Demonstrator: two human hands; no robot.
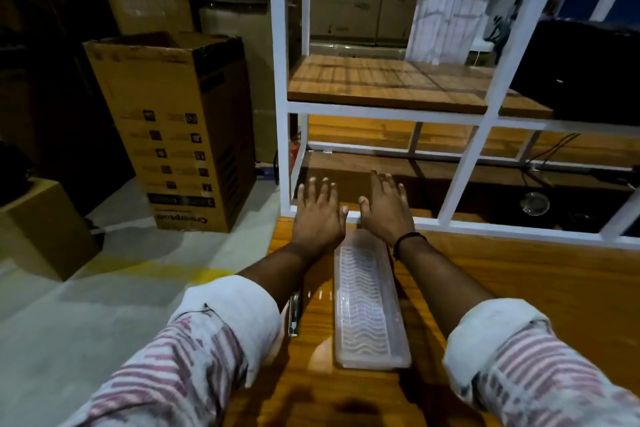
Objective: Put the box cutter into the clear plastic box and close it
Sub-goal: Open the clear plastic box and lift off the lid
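Note:
A long clear plastic box (369, 302) with a wavy-ribbed lid lies lengthwise on the wooden table (519, 288), its lid on. The box cutter (294, 314) lies just left of the box, partly hidden under my left forearm. My left hand (318, 211) and my right hand (386, 210) are stretched out flat, fingers spread, palms down beyond the far end of the box. Neither hand holds anything. A dark band circles my right wrist.
A white metal shelf frame (464, 166) with wooden boards stands right behind the table's far edge. A tall cardboard box (180, 135) stands on the floor to the left, with more cartons behind. A black case (588, 73) sits on the shelf at right.

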